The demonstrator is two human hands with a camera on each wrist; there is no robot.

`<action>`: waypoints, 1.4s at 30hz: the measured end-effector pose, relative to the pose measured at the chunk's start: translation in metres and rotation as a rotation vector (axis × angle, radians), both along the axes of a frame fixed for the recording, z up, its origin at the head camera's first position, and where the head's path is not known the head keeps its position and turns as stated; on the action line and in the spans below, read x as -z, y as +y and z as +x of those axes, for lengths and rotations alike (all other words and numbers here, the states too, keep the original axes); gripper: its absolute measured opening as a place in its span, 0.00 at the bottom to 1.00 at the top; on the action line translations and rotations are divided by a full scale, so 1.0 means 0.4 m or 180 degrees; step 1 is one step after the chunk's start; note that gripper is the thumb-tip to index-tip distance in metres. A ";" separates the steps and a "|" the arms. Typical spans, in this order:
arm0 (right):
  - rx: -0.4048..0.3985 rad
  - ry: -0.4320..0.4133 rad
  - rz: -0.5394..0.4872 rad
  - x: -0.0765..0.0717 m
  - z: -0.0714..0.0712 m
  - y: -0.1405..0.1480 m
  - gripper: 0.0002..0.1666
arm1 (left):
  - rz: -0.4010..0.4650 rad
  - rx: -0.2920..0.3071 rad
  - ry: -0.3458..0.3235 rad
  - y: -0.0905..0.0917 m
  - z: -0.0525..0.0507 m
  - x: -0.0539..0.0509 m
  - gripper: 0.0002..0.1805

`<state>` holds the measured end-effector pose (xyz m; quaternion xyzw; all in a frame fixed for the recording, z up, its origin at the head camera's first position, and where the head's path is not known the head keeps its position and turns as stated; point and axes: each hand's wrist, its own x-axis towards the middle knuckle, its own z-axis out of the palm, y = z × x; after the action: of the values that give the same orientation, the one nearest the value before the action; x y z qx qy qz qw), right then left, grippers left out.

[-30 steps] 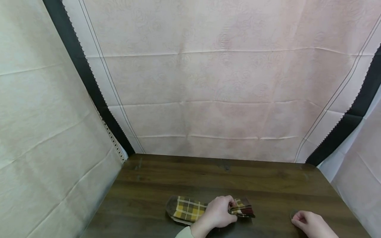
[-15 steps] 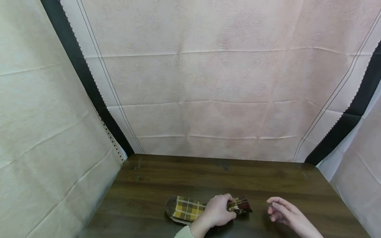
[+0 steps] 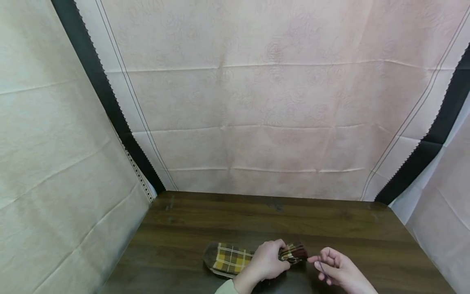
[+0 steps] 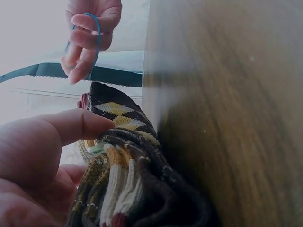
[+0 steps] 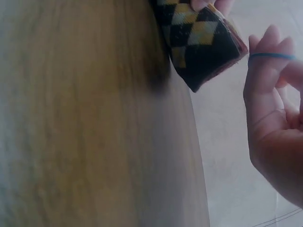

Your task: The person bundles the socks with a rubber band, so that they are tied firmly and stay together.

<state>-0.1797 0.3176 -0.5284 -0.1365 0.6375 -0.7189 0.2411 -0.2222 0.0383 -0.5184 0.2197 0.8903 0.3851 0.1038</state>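
Note:
In the head view my left hand point(image 3: 267, 260) grips a bundle of folded socks point(image 3: 233, 260) around its middle, pressing it to the table. The bundle has yellow, black and white plaid, with a dark, bunched end poking out to the right of the hand. The left wrist view shows folded sock layers point(image 4: 125, 184) under the thumb. Just right of that bunched end is my right hand point(image 3: 341, 269), with bent fingers. A thin rubber band point(image 5: 272, 56), blue in the wrist views, is looped over its fingers. Sock and band appear apart.
A dark wood-grain table point(image 3: 220, 216) lies beneath. Pale creased cloth point(image 3: 257, 102) hangs behind it, with more cloth point(image 3: 62, 183) at the left and right sides. Black strips point(image 3: 110, 98) run along the corners.
The right hand has lifted from the table at the right and come left to the bundle's end, bringing the rubber band along. The left hand stays on the socks.

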 end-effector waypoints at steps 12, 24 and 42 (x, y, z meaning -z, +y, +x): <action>0.0670 -0.0326 0.0602 0.019 0.003 -0.040 0.46 | -0.0081 -0.0031 -0.0018 0.001 0.002 0.000 0.16; 0.0336 0.0381 0.1324 -0.028 -0.049 -0.134 0.59 | 0.0029 0.0448 0.0115 -0.019 0.004 0.002 0.16; -0.0103 0.0912 0.1427 -0.015 -0.090 -0.180 0.49 | 0.0594 0.0596 -0.0081 -0.068 -0.005 0.023 0.22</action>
<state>-0.2157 0.2455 -0.5223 -0.1903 0.8062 -0.5292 0.1841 -0.2243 0.0113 -0.5274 0.3056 0.8248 0.4577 0.1297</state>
